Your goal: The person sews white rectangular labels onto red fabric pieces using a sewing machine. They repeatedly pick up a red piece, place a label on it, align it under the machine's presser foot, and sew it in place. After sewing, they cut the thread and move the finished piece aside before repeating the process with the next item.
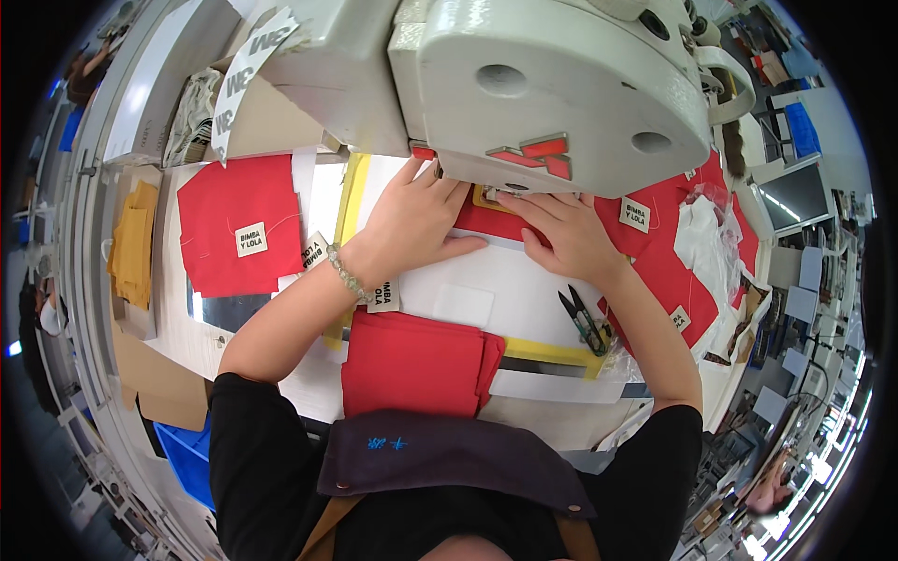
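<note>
Both my hands lie flat on the work surface under the head of a large white sewing machine (561, 84). My left hand (412, 229) has its fingers stretched forward and its thumb pointing right, near the edge of a red fabric piece (486, 222). Across that fabric's right part rests my right hand (572, 238), fingers spread toward the needle area. A small yellowish plate (485, 198) shows between the hands; the machine hides the needle and my left fingertips partly. Beside my left wrist lie white printed labels (383, 297). Nearest my right forearm are dark-handled thread snips (585, 323).
A folded red fabric stack (412, 365) lies close to me. Labelled red pieces sit at left (238, 220) and right (669, 280), the latter beside crumpled clear plastic (706, 229). Yellow tape (552, 353) borders the work area. Yellow cloth (136, 243) fills a box at far left.
</note>
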Demonstrator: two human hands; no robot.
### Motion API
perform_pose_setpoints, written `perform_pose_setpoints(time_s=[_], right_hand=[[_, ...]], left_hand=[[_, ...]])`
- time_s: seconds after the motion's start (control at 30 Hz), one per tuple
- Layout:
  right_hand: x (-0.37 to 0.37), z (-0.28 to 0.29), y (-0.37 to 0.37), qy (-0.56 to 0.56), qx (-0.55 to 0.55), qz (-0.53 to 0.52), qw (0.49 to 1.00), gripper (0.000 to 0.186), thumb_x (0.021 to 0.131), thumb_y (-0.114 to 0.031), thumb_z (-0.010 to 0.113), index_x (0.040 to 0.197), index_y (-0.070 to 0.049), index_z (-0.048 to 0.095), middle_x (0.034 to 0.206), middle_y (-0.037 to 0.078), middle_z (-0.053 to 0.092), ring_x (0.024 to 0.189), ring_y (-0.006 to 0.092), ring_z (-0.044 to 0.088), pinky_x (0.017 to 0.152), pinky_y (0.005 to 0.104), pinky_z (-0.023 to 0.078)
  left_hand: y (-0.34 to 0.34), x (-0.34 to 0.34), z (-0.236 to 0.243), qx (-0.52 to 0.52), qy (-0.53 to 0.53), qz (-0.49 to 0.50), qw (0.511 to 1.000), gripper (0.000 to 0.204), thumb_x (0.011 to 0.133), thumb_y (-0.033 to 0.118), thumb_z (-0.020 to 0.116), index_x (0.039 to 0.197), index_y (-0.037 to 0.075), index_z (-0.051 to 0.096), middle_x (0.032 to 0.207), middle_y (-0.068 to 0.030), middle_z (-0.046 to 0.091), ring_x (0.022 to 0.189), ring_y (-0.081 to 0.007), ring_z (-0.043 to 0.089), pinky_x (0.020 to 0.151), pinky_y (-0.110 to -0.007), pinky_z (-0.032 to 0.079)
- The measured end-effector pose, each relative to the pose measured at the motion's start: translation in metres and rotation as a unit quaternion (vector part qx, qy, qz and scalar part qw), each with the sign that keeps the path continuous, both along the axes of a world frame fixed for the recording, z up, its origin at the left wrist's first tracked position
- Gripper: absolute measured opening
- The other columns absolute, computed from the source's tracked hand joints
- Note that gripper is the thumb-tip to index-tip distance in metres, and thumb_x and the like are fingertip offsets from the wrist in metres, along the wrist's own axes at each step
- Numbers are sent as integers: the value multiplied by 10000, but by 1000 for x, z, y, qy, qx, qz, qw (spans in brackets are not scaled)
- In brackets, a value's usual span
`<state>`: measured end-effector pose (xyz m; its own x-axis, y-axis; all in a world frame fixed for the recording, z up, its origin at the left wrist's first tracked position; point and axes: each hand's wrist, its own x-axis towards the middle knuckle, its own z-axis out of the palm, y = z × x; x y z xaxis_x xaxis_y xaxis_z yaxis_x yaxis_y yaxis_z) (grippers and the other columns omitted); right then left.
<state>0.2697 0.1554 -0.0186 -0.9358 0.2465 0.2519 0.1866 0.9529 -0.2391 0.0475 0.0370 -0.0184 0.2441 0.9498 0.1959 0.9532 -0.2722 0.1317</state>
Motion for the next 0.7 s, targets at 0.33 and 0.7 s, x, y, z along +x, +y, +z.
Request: perform_pose_setpoints(time_s=[0.33,0.7], right_hand=[[3,-6,-4,26,-4,-9,1000,413,801,-124,624,1213,-122,628,1292,13,599,1147,166,537,901,421,369],[1,-14,7,14,18,-25,999,423,850,-162,587,1273,-148,591,1365,-14,564,1183,165,522,949,451,362]], left_hand=[[0,3,-1,16,-7,-9,1000,741,807,562,649,1213,-55,586,1219,-164,569,1163,-305,533,1090,-466,310],[12,-6,4,26,0,-5,1000,708,814,545,657,1199,-46,606,1167,-154,625,1137,-295,567,1014,-463,394]])
